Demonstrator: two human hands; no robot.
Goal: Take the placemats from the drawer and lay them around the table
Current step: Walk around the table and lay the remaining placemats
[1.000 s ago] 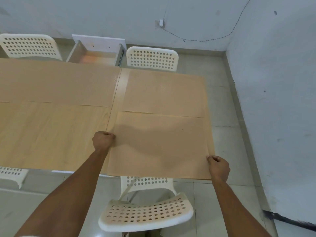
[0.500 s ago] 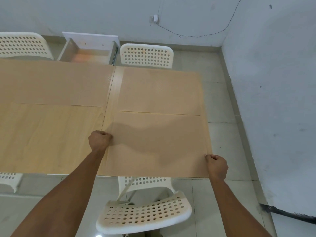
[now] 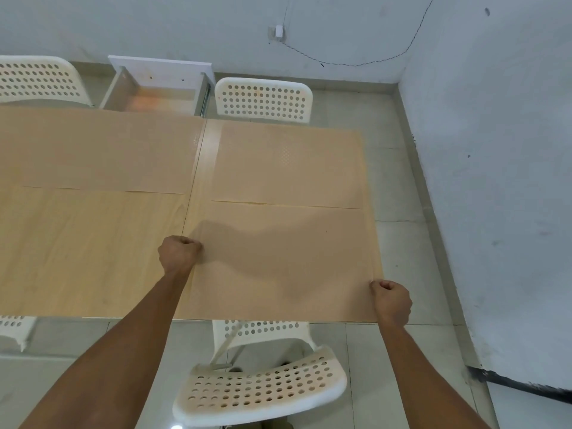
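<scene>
A tan placemat [image 3: 284, 261] lies flat on the near right part of the wooden table [image 3: 93, 252]. My left hand [image 3: 179, 253] is closed on its left edge. At the mat's near right corner, by the table's edge, my right hand [image 3: 392, 301] is closed on it. A second placemat [image 3: 288, 164] lies just beyond it on the far right. A third placemat [image 3: 96, 150] covers the far left of the table. The open white drawer [image 3: 161, 88] stands behind the table by the wall, with a pale bottom showing.
A white perforated chair [image 3: 260, 388] stands right below me at the table's near edge. Another chair [image 3: 263, 99] is at the far side, one more [image 3: 37, 80] at the far left. A wall [image 3: 495, 181] runs close along the right.
My two hands have kept their grip on the near placemat and hardly moved. The view has shifted slightly.
</scene>
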